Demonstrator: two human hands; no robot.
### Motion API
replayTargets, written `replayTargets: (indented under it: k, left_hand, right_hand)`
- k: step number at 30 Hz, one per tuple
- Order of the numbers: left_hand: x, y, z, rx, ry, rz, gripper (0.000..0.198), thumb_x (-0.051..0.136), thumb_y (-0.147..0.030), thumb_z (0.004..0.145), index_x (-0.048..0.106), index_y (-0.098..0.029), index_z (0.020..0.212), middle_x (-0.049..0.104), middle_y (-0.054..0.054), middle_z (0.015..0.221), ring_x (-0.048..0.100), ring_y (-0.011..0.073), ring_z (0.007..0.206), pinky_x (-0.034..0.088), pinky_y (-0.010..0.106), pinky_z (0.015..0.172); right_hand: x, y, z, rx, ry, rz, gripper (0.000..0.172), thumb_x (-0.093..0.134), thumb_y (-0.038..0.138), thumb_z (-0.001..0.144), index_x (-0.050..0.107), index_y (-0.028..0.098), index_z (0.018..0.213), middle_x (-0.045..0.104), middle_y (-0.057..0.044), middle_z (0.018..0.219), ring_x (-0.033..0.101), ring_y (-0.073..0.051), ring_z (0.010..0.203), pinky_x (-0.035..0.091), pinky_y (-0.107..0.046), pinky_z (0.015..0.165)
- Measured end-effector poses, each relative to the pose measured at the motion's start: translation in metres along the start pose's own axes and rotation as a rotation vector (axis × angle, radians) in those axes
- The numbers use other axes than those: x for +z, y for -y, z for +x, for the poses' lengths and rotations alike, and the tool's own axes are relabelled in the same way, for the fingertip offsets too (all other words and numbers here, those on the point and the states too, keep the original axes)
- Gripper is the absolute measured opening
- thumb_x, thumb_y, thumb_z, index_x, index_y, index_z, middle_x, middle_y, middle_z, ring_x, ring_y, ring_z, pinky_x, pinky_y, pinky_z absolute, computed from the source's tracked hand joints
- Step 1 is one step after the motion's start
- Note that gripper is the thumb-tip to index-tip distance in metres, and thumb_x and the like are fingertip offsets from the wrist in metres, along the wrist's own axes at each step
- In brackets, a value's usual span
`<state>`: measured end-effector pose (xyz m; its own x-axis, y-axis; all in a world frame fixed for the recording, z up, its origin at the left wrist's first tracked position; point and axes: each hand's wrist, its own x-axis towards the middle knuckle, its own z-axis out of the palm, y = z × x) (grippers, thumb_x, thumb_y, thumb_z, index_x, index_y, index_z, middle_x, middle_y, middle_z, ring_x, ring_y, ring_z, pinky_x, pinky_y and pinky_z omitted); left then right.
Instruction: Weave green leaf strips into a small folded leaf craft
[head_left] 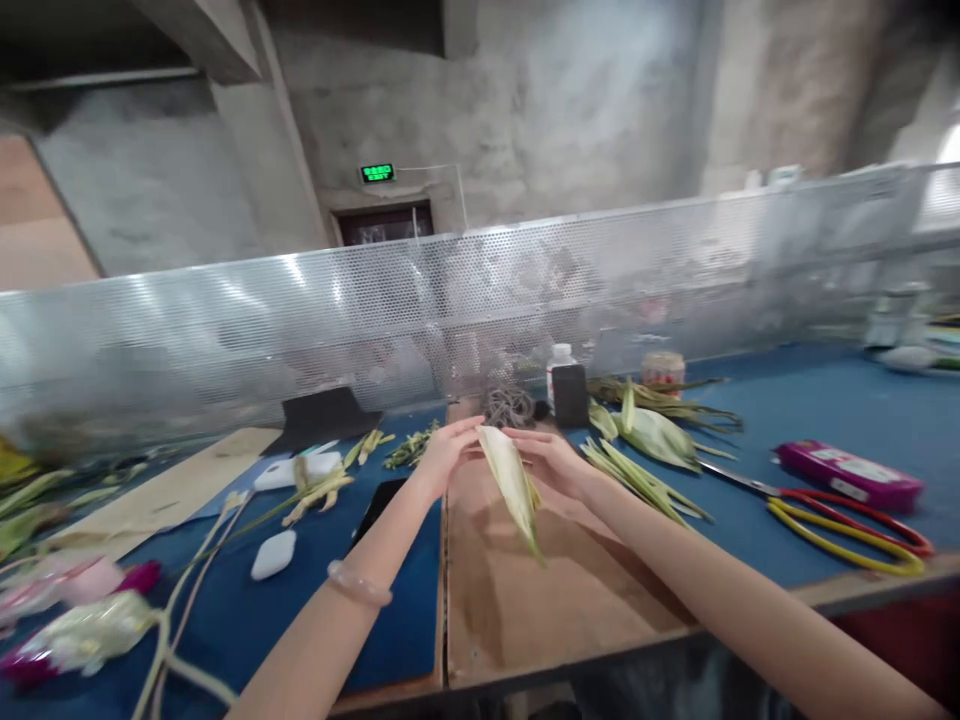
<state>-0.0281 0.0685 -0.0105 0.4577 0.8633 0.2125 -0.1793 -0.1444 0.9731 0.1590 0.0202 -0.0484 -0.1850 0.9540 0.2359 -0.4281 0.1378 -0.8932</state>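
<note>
A pale corn husk hangs between my two hands above the brown wooden board, its greenish tip pointing down toward me. My left hand has its fingers closed on the husk's upper left edge. From the other side, my right hand grips the husk's upper right part, its fingertips partly hidden behind it. Just beyond the hands lies a coil of grey cord. Green husk strips are spread to the right of my right hand, near a larger pale husk.
Scissors with red and yellow handles lie at right beside a purple packet. A white bottle stands behind a black card. At left are white earbud-like cases, a cable and wrapped packets. A perforated metal screen borders the back.
</note>
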Motion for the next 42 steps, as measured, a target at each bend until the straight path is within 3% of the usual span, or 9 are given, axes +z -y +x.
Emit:
replayTargets:
  k: [3,7,12,19,23,27,31,35,42]
  left_hand:
    - [-0.005,0.006,0.008,0.001,-0.011,-0.011,0.040,0.070,-0.029,0.070,0.065,-0.012,0.106,0.070,0.014,0.101,0.066,0.0227,0.091,0.049,0.037,0.086]
    - [-0.017,0.014,0.010,-0.036,-0.163,0.013,0.034,0.073,-0.028,0.066,0.069,-0.012,0.096,0.070,0.013,0.101,0.066,0.0214,0.090,0.050,0.033,0.084]
    - [-0.037,0.010,0.009,0.041,-0.363,-0.044,0.027,0.075,-0.022,0.060,0.070,-0.009,0.084,0.071,0.012,0.096,0.066,0.0193,0.087,0.050,0.031,0.085]
    - [-0.040,0.006,-0.003,-0.009,-0.282,-0.067,0.024,0.073,-0.026,0.067,0.069,-0.013,0.086,0.068,0.011,0.106,0.063,0.0202,0.097,0.051,0.028,0.083]
    - [-0.029,0.001,-0.008,-0.102,-0.165,-0.147,0.041,0.065,-0.027,0.076,0.059,-0.017,0.115,0.071,0.012,0.097,0.067,0.0221,0.090,0.052,0.033,0.078]
    - [-0.014,-0.005,-0.015,-0.210,-0.147,-0.132,0.054,0.057,-0.033,0.083,0.042,-0.017,0.133,0.072,0.013,0.084,0.069,0.0236,0.083,0.052,0.035,0.074]
    - [-0.004,-0.001,-0.017,-0.275,-0.125,-0.085,0.052,0.055,-0.034,0.083,0.044,-0.012,0.129,0.072,0.015,0.082,0.069,0.0220,0.075,0.051,0.032,0.069]
    - [-0.006,0.013,-0.013,-0.315,-0.107,-0.037,0.054,0.061,-0.037,0.079,0.047,-0.012,0.125,0.072,0.014,0.080,0.068,0.0206,0.071,0.050,0.030,0.067]
    - [-0.012,0.018,-0.013,-0.331,-0.106,0.011,0.050,0.065,-0.041,0.074,0.055,-0.014,0.116,0.071,0.012,0.085,0.066,0.0195,0.075,0.049,0.030,0.071]
  right_hand:
    - [-0.001,0.002,0.004,-0.006,-0.051,-0.031,0.038,0.070,0.028,0.070,0.066,0.018,0.107,0.068,-0.007,0.108,0.062,-0.021,0.096,0.045,-0.035,0.089]
    - [-0.001,0.001,0.005,0.027,-0.109,-0.114,0.046,0.069,0.033,0.072,0.060,0.022,0.115,0.068,-0.005,0.104,0.064,-0.019,0.086,0.049,-0.034,0.080]
    - [0.016,0.003,-0.001,0.079,-0.102,-0.318,0.031,0.069,0.036,0.069,0.067,0.025,0.098,0.069,-0.007,0.100,0.065,-0.019,0.081,0.051,-0.030,0.069]
    - [0.039,0.012,-0.007,0.072,-0.056,-0.474,0.018,0.061,0.043,0.072,0.066,0.029,0.083,0.071,-0.002,0.085,0.063,-0.017,0.058,0.050,-0.031,0.052]
    - [0.029,0.043,-0.024,0.006,-0.094,-0.480,0.016,0.059,0.042,0.076,0.067,0.029,0.081,0.070,-0.004,0.084,0.063,-0.018,0.057,0.051,-0.033,0.055]
    - [-0.026,0.087,-0.052,-0.019,-0.271,-0.444,0.018,0.063,0.039,0.076,0.064,0.023,0.086,0.072,-0.006,0.085,0.063,-0.017,0.059,0.051,-0.029,0.054]
    - [-0.121,0.119,-0.081,-0.063,-0.526,-0.459,0.020,0.065,0.033,0.076,0.063,0.019,0.091,0.072,-0.009,0.088,0.064,-0.016,0.065,0.052,-0.026,0.056]
    - [-0.201,0.131,-0.099,0.044,-0.677,-0.518,0.017,0.066,0.030,0.074,0.065,0.019,0.087,0.072,-0.011,0.092,0.065,-0.019,0.070,0.054,-0.028,0.060]
    - [-0.246,0.125,-0.094,0.160,-0.686,-0.615,0.019,0.066,0.036,0.069,0.067,0.019,0.078,0.071,-0.014,0.097,0.066,-0.020,0.072,0.054,-0.031,0.064]
